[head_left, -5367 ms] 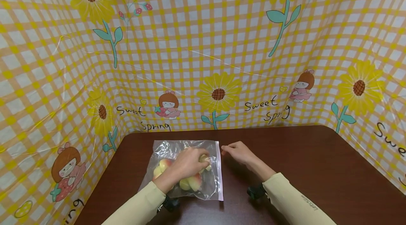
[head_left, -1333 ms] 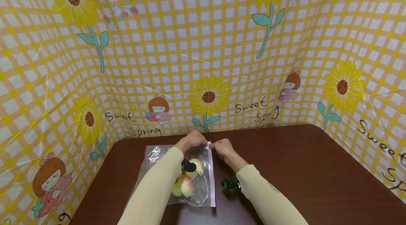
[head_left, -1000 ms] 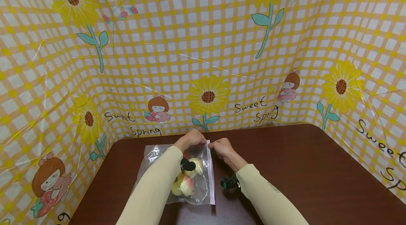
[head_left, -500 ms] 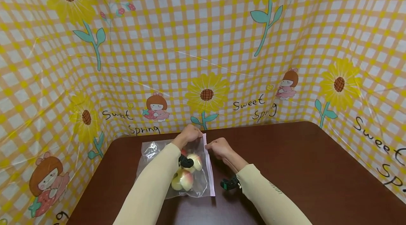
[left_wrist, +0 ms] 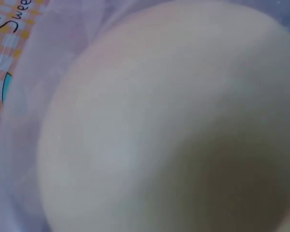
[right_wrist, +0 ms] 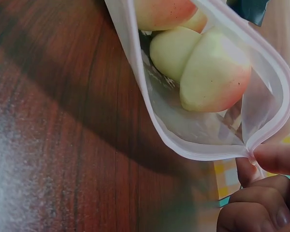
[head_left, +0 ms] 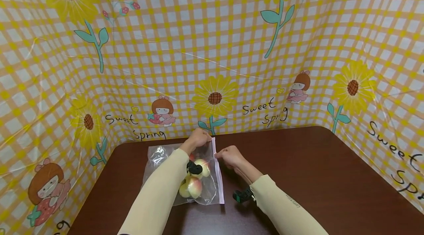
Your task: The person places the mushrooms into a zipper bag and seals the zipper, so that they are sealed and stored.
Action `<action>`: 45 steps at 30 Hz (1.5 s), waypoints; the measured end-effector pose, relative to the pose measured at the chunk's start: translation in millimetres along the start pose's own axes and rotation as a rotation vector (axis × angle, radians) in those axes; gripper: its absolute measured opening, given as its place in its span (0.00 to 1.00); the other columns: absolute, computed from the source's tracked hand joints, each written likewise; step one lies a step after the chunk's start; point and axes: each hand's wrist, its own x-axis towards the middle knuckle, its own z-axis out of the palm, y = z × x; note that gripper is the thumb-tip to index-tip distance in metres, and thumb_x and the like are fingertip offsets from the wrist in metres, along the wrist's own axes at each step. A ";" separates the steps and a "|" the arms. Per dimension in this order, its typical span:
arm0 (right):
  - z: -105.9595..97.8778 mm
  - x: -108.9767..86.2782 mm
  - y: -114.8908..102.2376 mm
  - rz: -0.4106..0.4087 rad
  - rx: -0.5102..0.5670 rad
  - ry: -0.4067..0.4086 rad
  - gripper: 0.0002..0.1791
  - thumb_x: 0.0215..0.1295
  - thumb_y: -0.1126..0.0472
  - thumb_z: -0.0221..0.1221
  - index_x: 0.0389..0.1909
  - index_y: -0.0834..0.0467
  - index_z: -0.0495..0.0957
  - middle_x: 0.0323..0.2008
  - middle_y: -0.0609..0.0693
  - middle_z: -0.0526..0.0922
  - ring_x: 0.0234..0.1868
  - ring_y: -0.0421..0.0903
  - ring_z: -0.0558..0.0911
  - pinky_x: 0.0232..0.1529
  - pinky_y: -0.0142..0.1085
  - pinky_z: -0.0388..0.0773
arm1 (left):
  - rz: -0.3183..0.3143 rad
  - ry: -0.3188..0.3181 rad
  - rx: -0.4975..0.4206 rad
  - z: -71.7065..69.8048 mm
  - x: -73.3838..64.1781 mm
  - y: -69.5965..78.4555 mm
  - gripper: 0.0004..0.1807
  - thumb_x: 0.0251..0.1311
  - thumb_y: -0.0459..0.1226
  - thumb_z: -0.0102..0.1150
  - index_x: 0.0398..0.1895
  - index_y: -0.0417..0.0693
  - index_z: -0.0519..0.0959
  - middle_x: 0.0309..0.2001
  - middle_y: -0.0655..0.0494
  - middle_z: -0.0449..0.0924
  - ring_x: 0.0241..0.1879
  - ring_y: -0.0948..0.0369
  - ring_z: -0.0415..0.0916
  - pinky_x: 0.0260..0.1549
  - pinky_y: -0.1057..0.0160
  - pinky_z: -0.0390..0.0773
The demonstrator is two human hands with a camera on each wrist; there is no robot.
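Observation:
A clear zip bag (head_left: 209,192) lies on the table with several yellow-and-red peaches (head_left: 194,187) inside. Its pale pink zip strip (head_left: 220,187) faces right. At the strip's far end my left hand (head_left: 199,136) pinches the corner. A little nearer along the strip, my right hand (head_left: 232,156) pinches the zip between thumb and forefinger. In the right wrist view, the fingers (right_wrist: 275,157) squeeze the zip's two lips together, while the bag mouth (right_wrist: 191,153) gapes beside them. One blurred peach (left_wrist: 135,125) fills most of the left wrist view. My left forearm hides part of the bag.
A dark brown tabletop (head_left: 298,176) extends to the right of the bag. Behind and on both sides hangs a yellow checked sheet (head_left: 232,43) with printed flowers. A black wrist device (head_left: 243,195) sits under the right wrist.
Earlier my left hand was on a peach inside the bag; it moved to the zip's far corner. My right hand took the strip, then slid nearer along it, widening the gap between the hands.

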 end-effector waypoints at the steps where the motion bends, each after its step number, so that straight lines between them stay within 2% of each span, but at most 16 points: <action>1: -0.1 -0.7 -0.1 -0.001 -0.002 0.002 0.11 0.59 0.64 0.64 0.20 0.63 0.80 0.08 0.40 0.55 0.10 0.36 0.51 0.14 0.30 0.49 | 0.000 0.005 -0.001 0.2 0.4 0.1 0.14 0.68 0.37 0.58 0.23 0.42 0.84 0.24 0.56 0.75 0.29 0.61 0.70 0.29 0.65 0.69; 12: 0.5 -8.6 3.4 -0.015 -0.025 0.005 0.07 0.59 0.64 0.64 0.27 0.64 0.86 0.07 0.40 0.56 0.11 0.37 0.52 0.14 0.30 0.50 | 0.010 0.025 -0.017 1.4 3.9 -1.6 0.14 0.67 0.35 0.58 0.24 0.41 0.84 0.23 0.57 0.76 0.29 0.61 0.70 0.29 0.66 0.68; 21: 0.5 -19.3 3.1 -0.034 -0.075 0.028 0.12 0.58 0.64 0.65 0.18 0.65 0.79 0.07 0.41 0.56 0.10 0.38 0.54 0.14 0.32 0.51 | 0.026 0.022 -0.013 4.0 10.7 -1.7 0.17 0.67 0.35 0.59 0.17 0.44 0.79 0.19 0.59 0.72 0.25 0.62 0.67 0.26 0.66 0.66; 27: 1.1 -24.5 1.3 -0.033 -0.100 0.024 0.11 0.58 0.64 0.65 0.19 0.65 0.80 0.08 0.42 0.57 0.10 0.38 0.55 0.14 0.32 0.52 | 0.014 0.049 -0.001 1.3 9.4 2.0 0.14 0.68 0.35 0.59 0.24 0.42 0.85 0.22 0.58 0.77 0.28 0.62 0.71 0.28 0.66 0.69; 37: 2.7 -35.5 3.5 -0.039 -0.114 0.013 0.11 0.58 0.63 0.65 0.19 0.62 0.82 0.08 0.41 0.58 0.11 0.38 0.55 0.15 0.32 0.52 | -0.007 0.051 0.015 -0.4 8.8 2.8 0.11 0.69 0.36 0.58 0.38 0.41 0.88 0.25 0.56 0.81 0.29 0.62 0.74 0.30 0.65 0.73; 40: 2.8 -39.7 4.8 -0.046 -0.117 0.004 0.11 0.58 0.63 0.65 0.19 0.63 0.82 0.08 0.40 0.58 0.10 0.38 0.55 0.15 0.32 0.51 | -0.017 0.053 0.014 -0.4 7.8 3.4 0.11 0.69 0.36 0.58 0.39 0.41 0.88 0.26 0.55 0.81 0.30 0.61 0.74 0.31 0.65 0.73; 45: 2.2 -45.2 5.6 -0.041 -0.127 -0.002 0.11 0.59 0.62 0.65 0.20 0.62 0.83 0.09 0.42 0.59 0.10 0.39 0.56 0.14 0.32 0.52 | -0.028 0.062 -0.003 0.0 9.9 2.9 0.11 0.70 0.36 0.58 0.35 0.41 0.88 0.27 0.55 0.81 0.30 0.61 0.75 0.32 0.64 0.74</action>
